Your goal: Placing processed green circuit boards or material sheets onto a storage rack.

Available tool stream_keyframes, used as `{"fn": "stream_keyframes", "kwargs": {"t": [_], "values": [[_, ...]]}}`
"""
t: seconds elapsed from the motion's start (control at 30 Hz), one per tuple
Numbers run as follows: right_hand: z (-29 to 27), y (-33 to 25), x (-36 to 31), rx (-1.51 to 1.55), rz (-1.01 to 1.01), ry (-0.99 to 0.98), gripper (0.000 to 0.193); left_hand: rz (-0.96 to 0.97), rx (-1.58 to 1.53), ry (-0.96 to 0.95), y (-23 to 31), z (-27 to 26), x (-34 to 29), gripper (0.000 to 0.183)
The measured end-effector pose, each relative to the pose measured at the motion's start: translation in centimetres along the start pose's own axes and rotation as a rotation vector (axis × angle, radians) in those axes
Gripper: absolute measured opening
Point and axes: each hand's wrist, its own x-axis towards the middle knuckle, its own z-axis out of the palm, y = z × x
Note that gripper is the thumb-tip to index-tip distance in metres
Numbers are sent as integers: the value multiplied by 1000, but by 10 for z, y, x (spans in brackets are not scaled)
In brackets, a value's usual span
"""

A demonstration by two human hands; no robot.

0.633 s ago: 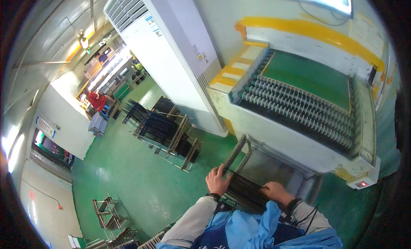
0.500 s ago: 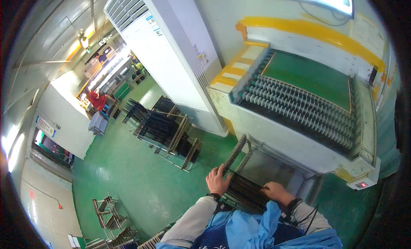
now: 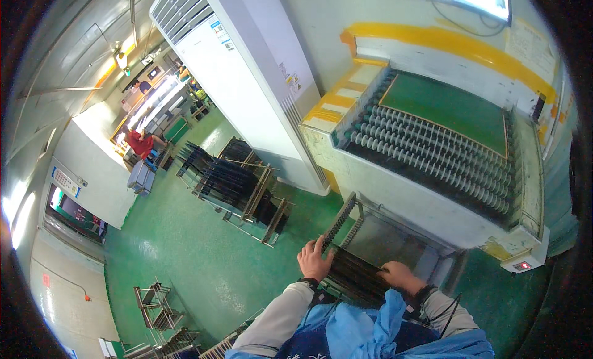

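Just in front of my body stands a slotted metal rack [image 3: 341,222] with several thin dark panels [image 3: 353,277] standing close together in it. My left hand [image 3: 315,261] is closed at the left ends of the panels, its fingers beside the slotted rail. At their right ends my right hand [image 3: 400,277] is closed, thumb and fingers on a panel's edge. Which single panel each hand grips is hard to make out. Beyond the rack, a flat green panel [image 3: 448,112] lies on the rollers [image 3: 432,155] of a conveyor machine.
The machine's pale housing [image 3: 395,189] rises directly past the rack. A tall white air conditioner [image 3: 247,81] stands left of it. On the green floor [image 3: 185,248] are another rack of dark panels [image 3: 228,183] and metal racks [image 3: 157,306]. A person in red [image 3: 141,144] sits far off.
My hands and the rack stay practically where they were. The far person in red has shifted posture slightly.
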Motion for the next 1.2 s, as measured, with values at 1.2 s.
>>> {"fn": "stream_keyframes", "kwargs": {"t": [1.2], "values": [[0,2,0,27,4,23,41,15,-2,11,1,-2,0,60]]}}
